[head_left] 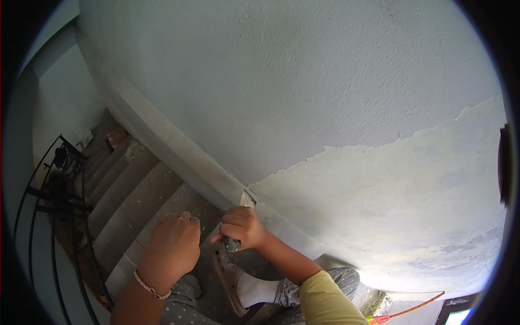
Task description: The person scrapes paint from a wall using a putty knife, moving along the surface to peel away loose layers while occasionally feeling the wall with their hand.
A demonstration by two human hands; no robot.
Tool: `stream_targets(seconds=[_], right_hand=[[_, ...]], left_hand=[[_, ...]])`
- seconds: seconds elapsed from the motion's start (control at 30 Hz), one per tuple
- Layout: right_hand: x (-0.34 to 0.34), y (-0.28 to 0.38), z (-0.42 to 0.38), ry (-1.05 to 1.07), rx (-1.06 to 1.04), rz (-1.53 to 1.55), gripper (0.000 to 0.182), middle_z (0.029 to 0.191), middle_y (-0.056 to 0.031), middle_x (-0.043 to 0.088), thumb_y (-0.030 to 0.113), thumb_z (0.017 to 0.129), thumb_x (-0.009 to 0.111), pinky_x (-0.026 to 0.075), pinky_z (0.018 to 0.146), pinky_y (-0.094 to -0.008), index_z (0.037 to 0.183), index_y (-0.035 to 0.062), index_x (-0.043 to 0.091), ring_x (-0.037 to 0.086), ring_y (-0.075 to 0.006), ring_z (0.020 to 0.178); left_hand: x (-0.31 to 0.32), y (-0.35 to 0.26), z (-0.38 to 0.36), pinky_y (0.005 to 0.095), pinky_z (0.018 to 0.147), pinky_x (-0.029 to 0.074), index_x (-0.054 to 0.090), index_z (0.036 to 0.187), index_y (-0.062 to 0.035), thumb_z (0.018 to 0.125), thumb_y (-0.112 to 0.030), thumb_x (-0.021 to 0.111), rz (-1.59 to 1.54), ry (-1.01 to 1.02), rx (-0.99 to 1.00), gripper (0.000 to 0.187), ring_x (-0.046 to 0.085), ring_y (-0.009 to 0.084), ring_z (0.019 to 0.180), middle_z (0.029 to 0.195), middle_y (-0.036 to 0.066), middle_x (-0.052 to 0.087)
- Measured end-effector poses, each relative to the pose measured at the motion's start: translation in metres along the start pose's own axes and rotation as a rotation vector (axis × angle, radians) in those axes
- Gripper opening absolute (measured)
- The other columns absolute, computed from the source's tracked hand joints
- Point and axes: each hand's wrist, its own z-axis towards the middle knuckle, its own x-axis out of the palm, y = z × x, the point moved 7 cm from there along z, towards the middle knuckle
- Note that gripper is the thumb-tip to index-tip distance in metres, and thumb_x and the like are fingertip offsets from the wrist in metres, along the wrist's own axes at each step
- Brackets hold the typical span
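Note:
My right hand (241,226) is wrapped around the dark, speckled handle of a scraper (231,245). Its pale blade rests at the ledge along the foot of the wall (303,103), where the peeled edge of the grey paint begins. Over the steps, my left hand (172,244) is closed in a fist, with a braided bracelet at the wrist. Its fingers curl away from view, so whatever they may hold is hidden.
Concrete stairs (135,187), dotted with flakes, run down to the left beside a black metal railing (54,208). My foot in a clog (230,279) is on a step below my hands. An orange cord (417,307) lies at the lower right.

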Motion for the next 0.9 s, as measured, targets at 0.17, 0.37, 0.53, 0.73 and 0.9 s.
stream_targets(seconds=[0.17,0.37,0.53,0.73,0.9], right_hand=[[0.01,-0.025,-0.013,0.017,0.097,-0.052,0.037,0.056,-0.0061,0.048,0.019,0.068,0.084,0.041,0.046,-0.0385,0.062,0.0081,0.05,0.055,-0.0265,0.05],[-0.004,0.001,-0.013,-0.031,0.007,-0.044,0.042,0.054,-0.0059,0.045,0.018,0.068,0.087,0.037,0.044,-0.0385,0.06,0.0094,0.047,0.053,-0.0264,0.048],[-0.003,-0.002,-0.013,-0.018,0.039,0.013,0.042,0.054,-0.0058,0.046,0.019,0.068,0.086,0.038,0.044,-0.0387,0.061,0.0093,0.046,0.054,-0.0258,0.048],[-0.002,-0.028,-0.03,-0.017,0.091,0.022,0.044,0.055,-0.0067,0.045,0.018,0.071,0.086,0.035,0.044,-0.0384,0.06,0.0081,0.045,0.051,-0.026,0.047],[-0.018,-0.003,-0.027,-0.056,0.001,0.043,0.047,0.054,-0.0069,0.042,0.018,0.074,0.085,0.033,0.043,-0.0382,0.059,0.0072,0.042,0.049,-0.026,0.046]], left_hand=[[0.0,0.001,0.003,0.047,0.082,0.054,0.062,0.086,0.0027,0.077,0.003,0.057,-0.022,-0.004,-0.017,0.011,0.066,0.0374,0.093,0.092,0.019,0.065],[0.003,0.005,-0.002,0.0469,0.083,0.054,0.062,0.087,0.0025,0.078,0.003,0.056,-0.027,0.021,-0.033,0.011,0.066,0.0374,0.094,0.093,0.02,0.065],[-0.004,0.002,0.0,0.0476,0.083,0.053,0.062,0.087,0.0026,0.077,0.003,0.057,-0.041,0.005,-0.033,0.011,0.065,0.038,0.096,0.094,0.02,0.065],[-0.005,0.003,0.002,0.048,0.084,0.053,0.062,0.088,0.0028,0.077,0.003,0.057,-0.062,0.024,-0.059,0.012,0.065,0.0381,0.096,0.095,0.02,0.065],[-0.005,0.002,-0.003,0.0476,0.084,0.053,0.062,0.088,0.0025,0.078,0.003,0.056,-0.068,0.037,-0.038,0.012,0.065,0.039,0.094,0.096,0.02,0.065]])
